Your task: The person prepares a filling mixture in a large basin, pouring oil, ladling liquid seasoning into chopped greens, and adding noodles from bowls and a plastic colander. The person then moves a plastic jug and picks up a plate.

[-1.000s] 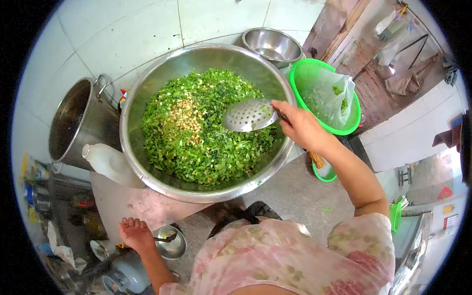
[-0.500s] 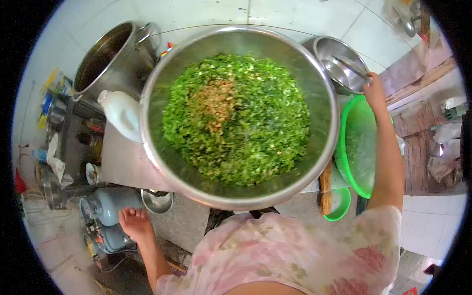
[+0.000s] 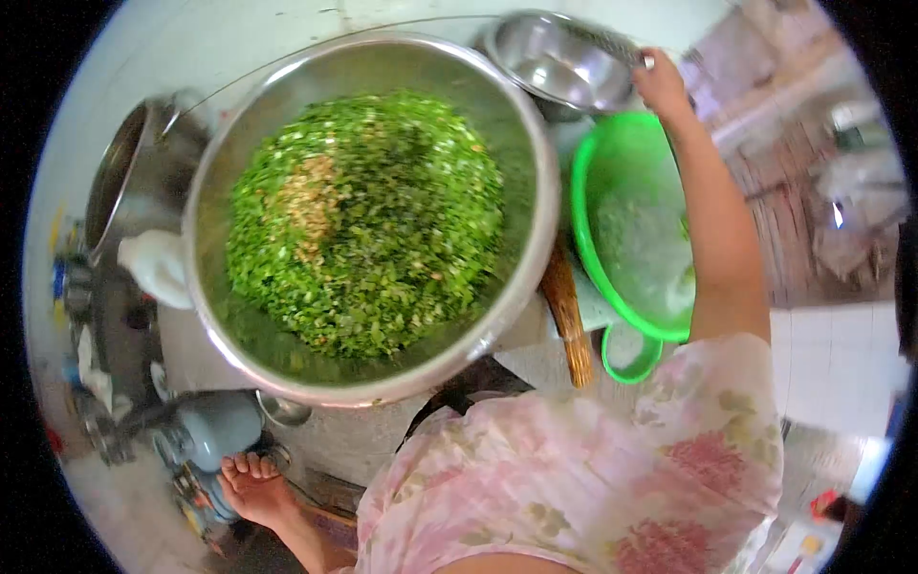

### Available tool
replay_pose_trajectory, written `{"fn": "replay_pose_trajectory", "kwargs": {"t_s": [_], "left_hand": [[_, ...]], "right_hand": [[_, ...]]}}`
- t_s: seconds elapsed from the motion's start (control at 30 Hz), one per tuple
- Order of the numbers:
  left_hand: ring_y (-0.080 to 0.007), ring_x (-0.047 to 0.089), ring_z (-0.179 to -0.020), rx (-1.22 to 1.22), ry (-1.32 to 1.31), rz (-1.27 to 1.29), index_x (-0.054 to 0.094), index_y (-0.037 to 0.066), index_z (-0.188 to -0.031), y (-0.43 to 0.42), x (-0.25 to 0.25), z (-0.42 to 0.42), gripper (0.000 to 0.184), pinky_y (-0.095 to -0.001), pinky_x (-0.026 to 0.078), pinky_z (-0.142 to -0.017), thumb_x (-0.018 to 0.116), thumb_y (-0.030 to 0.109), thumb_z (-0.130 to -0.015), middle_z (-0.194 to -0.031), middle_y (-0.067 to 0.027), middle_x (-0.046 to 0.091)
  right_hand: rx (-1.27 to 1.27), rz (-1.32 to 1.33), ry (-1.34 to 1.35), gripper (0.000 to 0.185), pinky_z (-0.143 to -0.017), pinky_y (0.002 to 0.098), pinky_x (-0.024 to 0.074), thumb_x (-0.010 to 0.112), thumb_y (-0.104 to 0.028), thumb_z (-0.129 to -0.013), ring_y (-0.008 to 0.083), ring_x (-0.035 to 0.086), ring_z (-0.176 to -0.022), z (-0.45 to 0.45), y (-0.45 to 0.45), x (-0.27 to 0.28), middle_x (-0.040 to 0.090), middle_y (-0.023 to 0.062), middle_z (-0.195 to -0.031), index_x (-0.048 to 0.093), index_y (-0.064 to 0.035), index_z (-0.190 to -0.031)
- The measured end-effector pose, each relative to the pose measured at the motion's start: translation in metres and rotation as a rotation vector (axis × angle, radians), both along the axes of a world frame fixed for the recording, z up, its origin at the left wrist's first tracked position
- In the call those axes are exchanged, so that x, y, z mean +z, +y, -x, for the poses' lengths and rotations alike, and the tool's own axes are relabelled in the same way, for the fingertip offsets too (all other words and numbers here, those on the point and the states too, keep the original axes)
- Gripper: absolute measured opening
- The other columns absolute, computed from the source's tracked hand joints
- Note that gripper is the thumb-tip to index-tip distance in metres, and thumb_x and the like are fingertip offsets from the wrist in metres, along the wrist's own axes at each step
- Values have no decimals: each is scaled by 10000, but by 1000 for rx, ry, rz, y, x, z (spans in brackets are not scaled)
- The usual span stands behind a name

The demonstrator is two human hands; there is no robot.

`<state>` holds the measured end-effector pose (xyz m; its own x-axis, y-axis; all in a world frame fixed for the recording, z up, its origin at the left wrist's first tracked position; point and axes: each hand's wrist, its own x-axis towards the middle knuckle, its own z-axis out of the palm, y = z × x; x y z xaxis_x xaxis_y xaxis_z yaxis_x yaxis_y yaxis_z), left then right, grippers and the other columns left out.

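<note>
My right hand (image 3: 662, 84) is closed on the perforated ladle (image 3: 602, 40), which is over the back edge of a small steel bowl (image 3: 559, 65). A large steel basin (image 3: 540, 182) holds chopped greens (image 3: 392, 220), with a pale tan chopped heap (image 3: 311, 206) on their left part. Low at the left, my left hand (image 3: 256, 488) hangs away from the basin, empty, with its fingers loosely curled and a little apart.
Right of the basin stand a green basket (image 3: 585, 215) with a plastic bag and a small green container (image 3: 631, 352). A wooden-looking bundle (image 3: 568, 325) lies nearby. A tall steel pot (image 3: 158, 182), a white jug (image 3: 158, 266) and a gas cylinder (image 3: 220, 426) are at the left.
My right hand has carried the ladle from over the greens to the small steel bowl, where the ladle now lies across its back edge. My left hand stays low and empty. The view has shifted.
</note>
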<state>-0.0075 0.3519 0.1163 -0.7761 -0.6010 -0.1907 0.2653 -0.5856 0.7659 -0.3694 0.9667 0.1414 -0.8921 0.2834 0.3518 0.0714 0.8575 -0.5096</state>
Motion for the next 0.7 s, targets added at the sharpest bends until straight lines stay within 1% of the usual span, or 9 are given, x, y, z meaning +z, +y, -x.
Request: {"fn": "replay_pose_trajectory", "kwargs": {"t_s": [0.13, 0.2, 0.23, 0.33, 0.43, 0.5, 0.53, 0.67, 0.7], "left_hand": [[-136, 334, -595, -486, 187, -16, 389, 60, -829, 43, 7, 44, 252, -268, 293, -491, 526, 271, -842, -705, -47, 362], [-133, 341, -596, -650, 184, -24, 386, 62, -813, 78, 6, 61, 287, -264, 293, -492, 565, 286, -818, -705, -47, 361], [-132, 344, -586, -739, 159, -57, 386, 64, -808, 95, 3, 66, 299, -261, 292, -488, 577, 295, -808, -699, -45, 364], [-130, 354, -559, -1002, 125, -103, 389, 68, -797, 143, -5, 76, 337, -255, 295, -480, 605, 327, -782, -681, -40, 372], [-133, 382, -554, -1188, 109, -34, 401, 69, -784, 193, -8, 71, 406, -255, 309, -484, 624, 407, -749, -660, -42, 389], [-136, 386, -555, -1292, 93, -18, 405, 65, -770, 221, -7, 62, 410, -252, 313, -490, 620, 414, -749, -654, -45, 397], [-138, 388, -555, -1337, 84, -13, 407, 63, -764, 234, -10, 55, 413, -251, 315, -493, 618, 418, -748, -650, -46, 401], [-159, 435, -599, -1556, 20, 16, 506, 2, -800, 286, -32, 20, 448, -262, 331, -528, 632, 417, -690, -711, -97, 495], [-161, 442, -615, -1604, -21, 19, 524, -11, -823, 300, -38, 10, 467, -264, 335, -541, 628, 421, -679, -727, -102, 507]], "right_hand": [[7, 832, 14, 154, -379, 231, 340, 500, -79, -790, 114, 455, -529, -103, 12, 68, 520, 72, -705, 470, -17, -928], [-53, 1008, -94, 118, -406, 204, 333, 462, -100, -833, 97, 417, -519, -165, 29, 89, 512, 78, -764, 428, 9, -866], [-85, 1067, 14, 161, -415, 207, 318, 449, -113, -836, 96, 393, -496, -197, 29, 91, 448, 24, -617, 476, 45, -818], [-211, 1141, 18, 159, -407, 197, 286, 423, -125, -848, 80, 364, -477, -294, 58, 86, 445, 4, -606, 483, 21, -829], [-410, 1217, 73, 159, -402, 194, 281, 398, -138, -865, 66, 338, -461, -380, 73, 59, 416, -11, -585, 479, -5, -833], [-361, 1428, 64, 170, -371, 173, 278, 378, -151, -885, 48, 299, -438, -436, 99, 26, 366, -17, -582, 445, -17, -805], [-535, 1444, 141, 184, -361, 172, 277, 384, -165, -886, 47, 309, -441, -456, 100, 10, 366, -20, -582, 450, -25, -786], [-785, 1422, 45, 176, -358, 167, 245, 406, -180, -868, 38, 304, -424, -558, 151, -92, 378, -33, -574, 465, -74, -740], [-835, 1604, 42, 181, -366, 170, 244, 404, -165, -862, 41, 309, -431, -574, 158, -107, 390, -27, -585, 456, -75, -714]]}}
